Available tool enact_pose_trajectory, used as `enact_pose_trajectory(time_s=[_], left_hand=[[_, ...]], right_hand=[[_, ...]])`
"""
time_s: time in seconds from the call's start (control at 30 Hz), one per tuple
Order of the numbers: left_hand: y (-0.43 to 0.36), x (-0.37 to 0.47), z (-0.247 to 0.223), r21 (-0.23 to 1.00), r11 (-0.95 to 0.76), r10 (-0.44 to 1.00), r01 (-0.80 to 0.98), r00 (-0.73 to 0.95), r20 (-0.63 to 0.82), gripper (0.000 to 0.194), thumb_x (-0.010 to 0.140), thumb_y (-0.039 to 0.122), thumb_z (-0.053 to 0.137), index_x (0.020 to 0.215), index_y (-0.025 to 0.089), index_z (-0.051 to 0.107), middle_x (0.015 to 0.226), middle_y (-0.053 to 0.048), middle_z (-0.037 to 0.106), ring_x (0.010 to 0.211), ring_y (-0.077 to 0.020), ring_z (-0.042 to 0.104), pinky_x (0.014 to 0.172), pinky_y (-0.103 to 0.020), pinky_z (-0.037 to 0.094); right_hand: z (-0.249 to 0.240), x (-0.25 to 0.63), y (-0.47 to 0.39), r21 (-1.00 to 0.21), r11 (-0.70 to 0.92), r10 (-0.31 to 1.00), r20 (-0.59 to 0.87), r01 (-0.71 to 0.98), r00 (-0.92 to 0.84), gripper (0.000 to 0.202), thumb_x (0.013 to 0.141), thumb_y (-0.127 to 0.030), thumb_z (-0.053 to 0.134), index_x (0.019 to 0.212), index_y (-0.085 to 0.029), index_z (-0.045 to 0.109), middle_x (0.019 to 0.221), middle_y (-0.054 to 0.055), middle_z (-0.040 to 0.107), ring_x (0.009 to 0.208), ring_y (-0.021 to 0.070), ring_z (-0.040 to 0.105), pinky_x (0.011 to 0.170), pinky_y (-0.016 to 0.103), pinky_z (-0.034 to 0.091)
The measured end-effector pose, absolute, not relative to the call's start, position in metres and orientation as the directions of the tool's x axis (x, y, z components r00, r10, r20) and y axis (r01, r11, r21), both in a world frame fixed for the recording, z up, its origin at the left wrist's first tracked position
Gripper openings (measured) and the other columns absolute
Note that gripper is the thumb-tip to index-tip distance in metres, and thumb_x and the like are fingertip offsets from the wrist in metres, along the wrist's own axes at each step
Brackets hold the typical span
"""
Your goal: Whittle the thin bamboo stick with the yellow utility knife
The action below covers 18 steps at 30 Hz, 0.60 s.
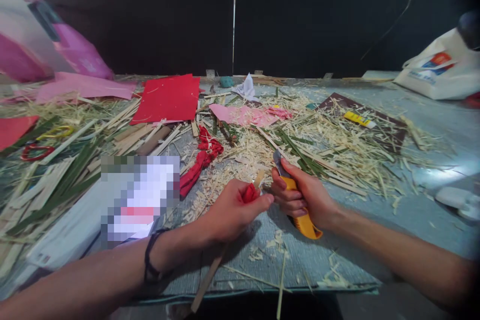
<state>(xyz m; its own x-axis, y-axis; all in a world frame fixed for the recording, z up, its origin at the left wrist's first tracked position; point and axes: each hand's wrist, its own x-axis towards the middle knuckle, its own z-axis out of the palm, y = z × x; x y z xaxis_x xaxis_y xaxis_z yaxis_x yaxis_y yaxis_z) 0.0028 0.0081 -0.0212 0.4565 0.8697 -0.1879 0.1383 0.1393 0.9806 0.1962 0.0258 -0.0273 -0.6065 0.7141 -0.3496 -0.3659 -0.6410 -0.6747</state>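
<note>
My left hand [232, 212] grips a thin bamboo stick [205, 282] with a bit of red paper [250, 192] wrapped near its top; the stick's lower end runs down past the table's front edge. My right hand [300, 192] holds a yellow utility knife [305, 222], its grey blade [278, 160] sticking up beside the stick's tip. Both hands meet just above the grey table [337, 255], close to the front edge.
Bamboo shavings and green strips [318, 145] litter the table. A red paper sheet [168, 97], pink paper [243, 115], twisted red paper [200, 162], scissors [37, 150], a glue stick [358, 119] on a dark card, and a white bag [438, 75] lie around.
</note>
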Motion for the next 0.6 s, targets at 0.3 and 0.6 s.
enact_pose_trajectory(time_s=[0.3,0.6], left_hand=[[0.0121,0.0004,-0.0224,0.985,0.113,0.846,0.130,0.508,-0.164,0.050,0.085,0.049,0.066,0.051,0.021,0.041,0.043,0.009,0.032,0.042,-0.0056,0.025,0.043,-0.025,0.017],[0.0112,-0.0003,-0.0214,0.978,0.115,0.839,0.173,0.510,-0.188,0.051,0.086,0.051,0.065,0.050,0.022,0.042,0.040,0.009,0.033,0.039,-0.0056,0.026,0.041,-0.025,0.016]], right_hand=[[-0.0278,0.1972,0.0217,-0.708,-0.613,0.718,-0.312,-0.352,-0.622,0.041,0.098,-0.053,0.051,0.073,-0.020,0.047,0.050,-0.010,0.023,0.040,0.0061,0.009,0.033,0.014,0.019],[-0.0300,0.1984,0.0205,-0.711,-0.629,0.699,-0.339,-0.315,-0.630,0.042,0.098,-0.055,0.050,0.075,-0.021,0.049,0.050,-0.010,0.023,0.041,0.0068,0.010,0.033,0.015,0.019]])
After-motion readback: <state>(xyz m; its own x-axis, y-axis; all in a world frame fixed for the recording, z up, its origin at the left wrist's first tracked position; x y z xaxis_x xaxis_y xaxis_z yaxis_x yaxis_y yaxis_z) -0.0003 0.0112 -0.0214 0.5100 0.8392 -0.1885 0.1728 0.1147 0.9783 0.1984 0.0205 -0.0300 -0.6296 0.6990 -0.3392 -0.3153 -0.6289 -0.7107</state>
